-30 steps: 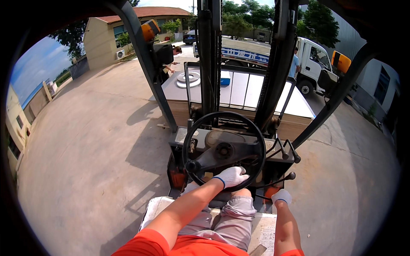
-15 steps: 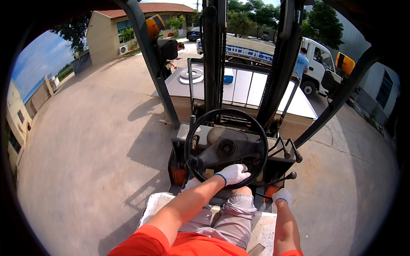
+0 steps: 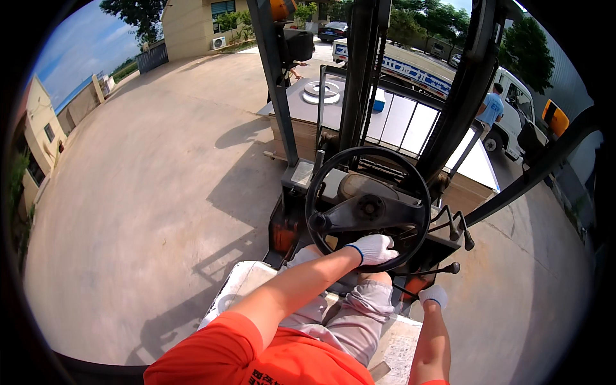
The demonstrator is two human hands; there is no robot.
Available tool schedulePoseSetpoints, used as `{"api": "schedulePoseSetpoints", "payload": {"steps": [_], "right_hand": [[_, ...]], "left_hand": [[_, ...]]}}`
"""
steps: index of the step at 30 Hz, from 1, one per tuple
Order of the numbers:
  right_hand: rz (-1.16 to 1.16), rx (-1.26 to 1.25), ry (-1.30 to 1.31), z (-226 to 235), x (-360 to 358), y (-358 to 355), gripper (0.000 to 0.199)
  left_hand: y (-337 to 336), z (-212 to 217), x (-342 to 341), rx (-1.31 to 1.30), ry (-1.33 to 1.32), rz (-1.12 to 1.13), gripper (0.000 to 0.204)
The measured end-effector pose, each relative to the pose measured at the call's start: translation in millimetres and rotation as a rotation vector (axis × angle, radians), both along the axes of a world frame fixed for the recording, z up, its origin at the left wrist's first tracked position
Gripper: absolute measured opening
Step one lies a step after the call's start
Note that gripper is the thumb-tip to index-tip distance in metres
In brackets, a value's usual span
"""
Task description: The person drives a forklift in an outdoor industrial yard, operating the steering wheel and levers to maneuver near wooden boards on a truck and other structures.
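Note:
My left hand (image 3: 375,249), in a white knitted glove, is closed at the lower rim of a black steering wheel (image 3: 310,192). A round knob (image 3: 319,222) stands on the wheel's left side. Low on the right, my right hand (image 3: 434,296), gloved too, is closed around the end of a thin dark lever (image 3: 407,292); the hand hides its tip. Just above it, another black-knobbed lever (image 3: 454,267) sticks out sideways. Two more levers (image 3: 468,242) rise beside the wheel. I sit on a forklift's pale, worn seat (image 3: 246,280).
Beyond the mast (image 3: 359,77) lies a wide stack of boards (image 3: 410,125) carrying white rings (image 3: 321,92) and a blue box (image 3: 379,101). A person in a light blue shirt (image 3: 492,109) stands by a white truck (image 3: 517,110). Another person's arm (image 3: 296,72) shows behind the left post.
My view has turned left and tilted down, so the wheel, mast and boards sit farther right in the picture. Both hands keep their places on the wheel and lever.

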State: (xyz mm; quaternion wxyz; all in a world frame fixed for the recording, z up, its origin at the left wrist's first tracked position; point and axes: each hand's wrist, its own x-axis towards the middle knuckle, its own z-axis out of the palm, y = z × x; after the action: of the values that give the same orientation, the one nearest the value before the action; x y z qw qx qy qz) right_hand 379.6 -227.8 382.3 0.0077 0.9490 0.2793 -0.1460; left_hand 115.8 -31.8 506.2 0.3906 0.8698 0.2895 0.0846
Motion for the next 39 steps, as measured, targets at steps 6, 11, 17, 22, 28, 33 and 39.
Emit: {"api": "schedulePoseSetpoints", "payload": {"steps": [6,11,17,22,28,33,39], "right_hand": [[-0.022,-0.008,-0.004,0.2,0.0,-0.2,0.037],[-0.026,0.008,0.001,2.8,-1.8,-0.7,0.037],[-0.014,0.001,0.010,6.5,-3.0,-0.3,0.038],[-0.010,-0.025,0.020,11.7,-5.8,-0.3,0.039],[-0.002,-0.003,0.018,8.7,-4.9,-0.6,0.037],[-0.016,0.000,0.015,3.6,-2.0,-0.8,0.036],[0.004,0.009,0.000,2.0,-1.4,-0.8,0.036]], "left_hand": [[-1.7,5.3,1.9,-0.005,0.026,-0.004,0.062],[-1.1,7.6,1.2,0.004,0.042,-0.017,0.062],[-0.1,-1.6,1.7,0.031,-0.002,-0.006,0.062],[0.1,5.5,0.9,-0.003,0.028,-0.027,0.061],[2.8,-2.4,1.2,0.017,-0.009,-0.032,0.061],[2.0,-0.4,2.5,0.028,0.002,-0.038,0.060],[0.6,4.1,1.4,0.034,-0.007,-0.049,0.056]]}}
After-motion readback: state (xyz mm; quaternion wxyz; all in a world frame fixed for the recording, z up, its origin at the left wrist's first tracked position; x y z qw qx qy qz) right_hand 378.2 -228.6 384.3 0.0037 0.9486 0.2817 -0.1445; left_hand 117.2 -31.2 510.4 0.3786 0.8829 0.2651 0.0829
